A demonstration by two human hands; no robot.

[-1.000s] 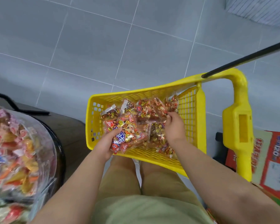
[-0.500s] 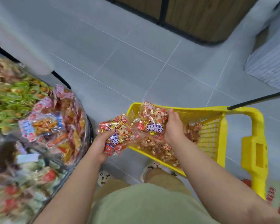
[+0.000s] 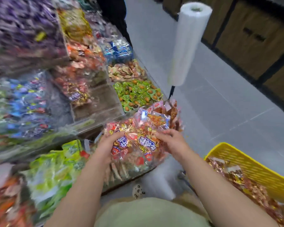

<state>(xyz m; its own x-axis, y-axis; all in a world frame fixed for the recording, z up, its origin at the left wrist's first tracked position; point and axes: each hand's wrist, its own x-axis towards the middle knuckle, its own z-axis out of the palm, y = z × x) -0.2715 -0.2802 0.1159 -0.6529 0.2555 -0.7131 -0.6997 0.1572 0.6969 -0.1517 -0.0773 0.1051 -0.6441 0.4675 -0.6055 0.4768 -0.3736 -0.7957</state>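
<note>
Fingers of the left hand (image 3: 107, 145) are curled round the left packet (image 3: 120, 144), a red-and-gold snack bag w/ blue label, and grip it at its left edge. Fingers of the right hand (image 3: 172, 141) are bent and pinch the right packet (image 3: 147, 144), same kind, at its right edge. The 2 packets are side by side and touch in the middle, between the hands. They are held over a clear tub (image 3: 138, 175) full of other snack bags; whether they touch that pile, I cannot tell. Left of the tub is a heap of green bags (image 3: 52, 174), blurred. Behind it are clear bins w/ green candies (image 3: 136, 94). At far right is a yellow basket (image 3: 252, 169) w/ more packets inside. A roll of plastic bags (image 3: 188, 43) stands above, near the bins.
</note>
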